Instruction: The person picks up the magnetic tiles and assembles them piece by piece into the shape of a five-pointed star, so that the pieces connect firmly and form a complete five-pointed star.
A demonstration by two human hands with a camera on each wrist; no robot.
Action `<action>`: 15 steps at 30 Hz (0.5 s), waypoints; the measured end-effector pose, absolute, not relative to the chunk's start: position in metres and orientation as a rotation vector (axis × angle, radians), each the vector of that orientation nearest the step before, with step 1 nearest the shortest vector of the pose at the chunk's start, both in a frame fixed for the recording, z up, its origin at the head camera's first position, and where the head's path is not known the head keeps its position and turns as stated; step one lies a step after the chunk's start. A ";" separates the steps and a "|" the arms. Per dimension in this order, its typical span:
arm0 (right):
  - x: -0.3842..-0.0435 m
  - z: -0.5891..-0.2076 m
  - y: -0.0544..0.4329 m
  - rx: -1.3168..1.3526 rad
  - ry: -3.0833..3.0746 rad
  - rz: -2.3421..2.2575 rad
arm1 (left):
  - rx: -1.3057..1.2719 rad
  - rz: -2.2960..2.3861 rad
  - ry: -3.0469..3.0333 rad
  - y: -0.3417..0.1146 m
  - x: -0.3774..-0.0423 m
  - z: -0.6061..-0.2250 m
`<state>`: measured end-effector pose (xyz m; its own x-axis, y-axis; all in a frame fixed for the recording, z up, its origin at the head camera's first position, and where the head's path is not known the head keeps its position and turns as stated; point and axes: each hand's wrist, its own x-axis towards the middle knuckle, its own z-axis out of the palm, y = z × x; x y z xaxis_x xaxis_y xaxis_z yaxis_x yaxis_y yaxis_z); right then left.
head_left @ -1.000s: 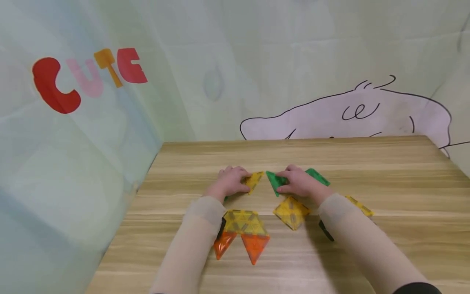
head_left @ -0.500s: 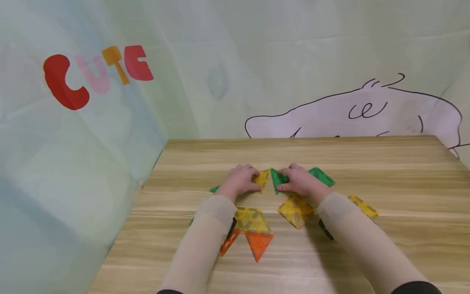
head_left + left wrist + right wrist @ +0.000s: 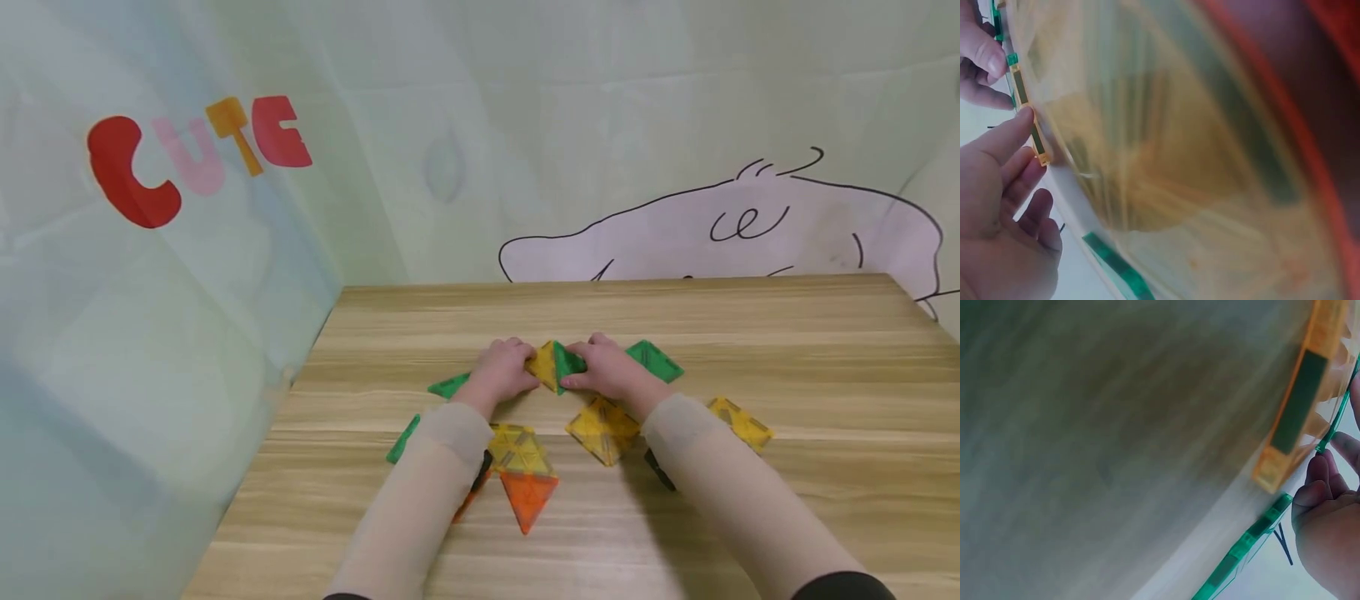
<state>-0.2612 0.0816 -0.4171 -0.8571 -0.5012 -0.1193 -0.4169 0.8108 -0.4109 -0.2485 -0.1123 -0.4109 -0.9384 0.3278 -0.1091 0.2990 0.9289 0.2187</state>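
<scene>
Toward the far side of the table, my left hand [image 3: 504,368] pinches a yellow triangular magnetic tile [image 3: 543,365] by its left side. My right hand [image 3: 609,367] pinches a green triangular magnetic tile [image 3: 567,364] between thumb and fingers. The long edges of these two tiles meet in the head view, making a diamond. In the left wrist view the yellow tile [image 3: 1029,119] shows edge-on at the left fingertips, with the right fingers just beyond it. The green tile [image 3: 1335,422] appears edge-on at the right fingers in the right wrist view.
A yellow diamond [image 3: 603,431] lies before the right hand. Another yellow piece [image 3: 741,423] and a green diamond [image 3: 655,361] are further right. Near the left forearm lie a joined yellow section [image 3: 519,450], an orange triangle [image 3: 529,500] and green tiles [image 3: 403,439].
My left hand has slid rightward with the yellow triangle, closing the gap to the green triangle. My right hand has stayed nearly in place, still holding the green one.
</scene>
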 end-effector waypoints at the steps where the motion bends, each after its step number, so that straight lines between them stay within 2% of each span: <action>1: -0.261 -0.417 0.082 -0.707 2.774 -0.554 | 0.485 0.314 2.942 -0.113 -0.249 -0.411; 9: -0.260 -0.414 0.085 -0.708 2.751 -0.596 | 0.523 0.403 2.895 -0.124 -0.247 -0.406; 15: -0.261 -0.408 0.091 -0.750 2.767 -0.619 | 0.479 0.418 2.899 -0.150 -0.245 -0.396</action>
<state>-0.2611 0.0906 -0.4081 -0.8490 -0.5209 -0.0890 -0.4332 0.7825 -0.4472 -0.2448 -0.1503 -0.3964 -0.9333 0.3373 -0.1233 0.2887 0.9089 0.3009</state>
